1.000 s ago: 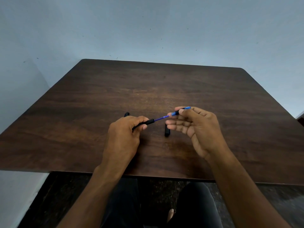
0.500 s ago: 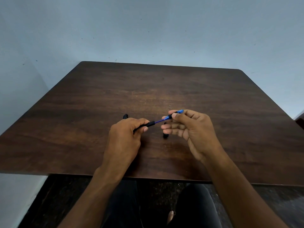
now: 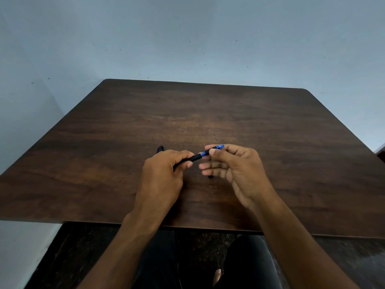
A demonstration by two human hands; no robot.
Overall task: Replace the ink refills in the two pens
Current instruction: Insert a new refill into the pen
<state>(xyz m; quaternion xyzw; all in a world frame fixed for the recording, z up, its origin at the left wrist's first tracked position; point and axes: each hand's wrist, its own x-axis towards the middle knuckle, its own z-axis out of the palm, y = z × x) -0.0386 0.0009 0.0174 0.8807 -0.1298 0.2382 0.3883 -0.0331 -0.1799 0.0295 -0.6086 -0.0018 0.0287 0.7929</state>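
Observation:
My left hand grips a black pen barrel just above the table. My right hand pinches the blue tip section of that pen between thumb and forefinger, with only a short blue stretch showing between tip section and barrel. A second black pen lies on the table behind my left hand, mostly hidden. A small black piece lies on the table under my right fingers, almost covered.
The dark wooden table stands against a pale blue wall, its near edge just above my knees. Bare floor shows below the table's front edge.
My right hand has moved left toward my left hand, sliding the blue refill into the black barrel. The exposed blue length has shrunk to a short stub.

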